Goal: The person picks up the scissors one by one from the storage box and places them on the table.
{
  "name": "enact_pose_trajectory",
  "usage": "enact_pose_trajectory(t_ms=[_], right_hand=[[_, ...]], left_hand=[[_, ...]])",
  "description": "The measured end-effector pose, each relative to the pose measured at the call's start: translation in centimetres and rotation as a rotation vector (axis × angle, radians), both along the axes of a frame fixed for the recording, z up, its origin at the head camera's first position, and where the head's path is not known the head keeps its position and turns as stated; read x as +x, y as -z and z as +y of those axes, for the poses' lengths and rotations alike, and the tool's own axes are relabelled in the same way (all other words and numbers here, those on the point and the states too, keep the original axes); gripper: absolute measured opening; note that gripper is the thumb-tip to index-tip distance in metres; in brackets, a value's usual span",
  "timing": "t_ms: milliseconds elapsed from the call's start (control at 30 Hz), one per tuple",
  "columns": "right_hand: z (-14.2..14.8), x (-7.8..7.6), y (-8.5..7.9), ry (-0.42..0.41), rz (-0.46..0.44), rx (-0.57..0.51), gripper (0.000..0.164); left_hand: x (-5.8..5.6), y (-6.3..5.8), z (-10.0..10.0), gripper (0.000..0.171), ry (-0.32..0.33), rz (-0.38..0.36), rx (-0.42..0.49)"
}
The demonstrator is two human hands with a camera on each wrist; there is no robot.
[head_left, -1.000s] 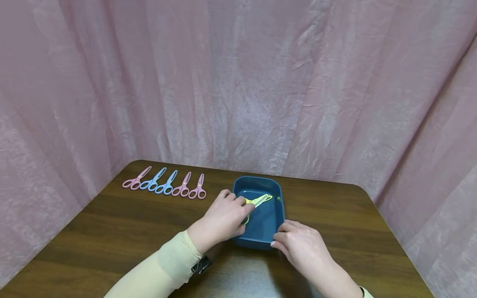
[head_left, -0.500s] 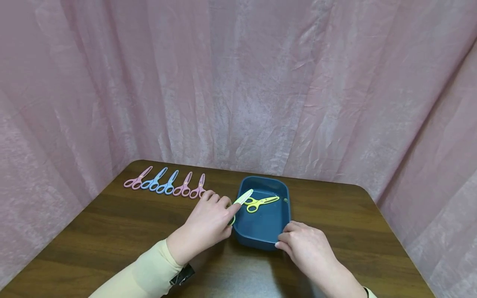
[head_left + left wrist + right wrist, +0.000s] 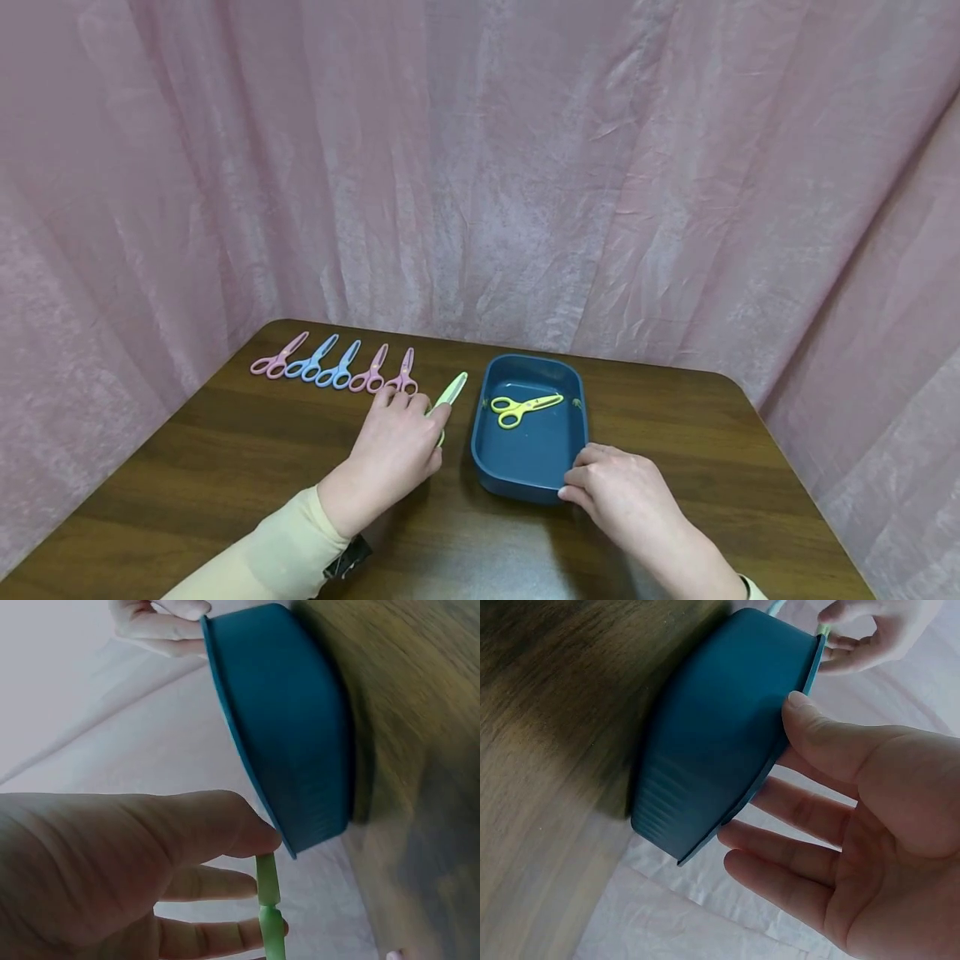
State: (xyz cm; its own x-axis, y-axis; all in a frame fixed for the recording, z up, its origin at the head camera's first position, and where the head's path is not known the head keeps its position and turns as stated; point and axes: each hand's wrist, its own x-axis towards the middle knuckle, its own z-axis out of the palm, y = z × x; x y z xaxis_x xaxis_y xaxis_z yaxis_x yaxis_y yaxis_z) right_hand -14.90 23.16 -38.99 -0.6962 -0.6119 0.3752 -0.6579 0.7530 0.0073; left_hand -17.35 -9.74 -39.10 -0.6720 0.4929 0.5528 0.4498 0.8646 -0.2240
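Note:
Between the thumb and fingers of my left hand (image 3: 393, 442) are light green scissors (image 3: 452, 389), blades tilted up and to the right, over the table left of a blue plastic box (image 3: 525, 458). In the left wrist view the green scissors (image 3: 268, 889) appear edge-on below the thumb. My right hand (image 3: 626, 493) pinches the box's near right corner, thumb outside the rim in the right wrist view. Yellow scissors (image 3: 534, 405) lie on the box floor, apart from both hands.
Left of the box, a row of scissors lies along the table's back: pink (image 3: 279, 358), two blue ones (image 3: 341, 367), then two more pink ones (image 3: 371, 372), the last partly behind my left fingers. A pink curtain (image 3: 517, 183) hangs behind the wooden table (image 3: 660, 408).
My left hand has lifted the green scissors out of the box and carried them left toward the row. The yellow scissors stay inside. The right hand keeps its place on the box corner.

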Motion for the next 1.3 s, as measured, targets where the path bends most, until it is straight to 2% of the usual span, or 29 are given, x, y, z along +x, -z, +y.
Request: enact_pose_trajectory(t_ms=[100, 200, 567, 867, 1300], right_hand=[[0.1, 0.0, -0.1, -0.002, 0.008, 0.0, 0.013], [0.1, 0.0, -0.1, -0.001, 0.01, 0.0, 0.014], [0.0, -0.1, -0.2, 0.01, -0.015, 0.007, 0.011], [0.0, -0.1, -0.2, 0.01, -0.013, 0.007, 0.012], [0.1, -0.1, 0.0, 0.0, -0.014, 0.006, 0.01]], left_hand=[[-0.3, 0.2, -0.1, 0.034, -0.022, -0.018, -0.012], [-0.6, 0.5, -0.2, 0.034, -0.033, -0.069, -0.036], [-0.9, 1.5, -0.1, 0.029, -0.035, -0.207, -0.085], [-1.1, 2.0, -0.1, 0.028, -0.04, -0.195, -0.081], [-1.2, 2.4, -0.1, 0.026, -0.059, -0.242, -0.114]])
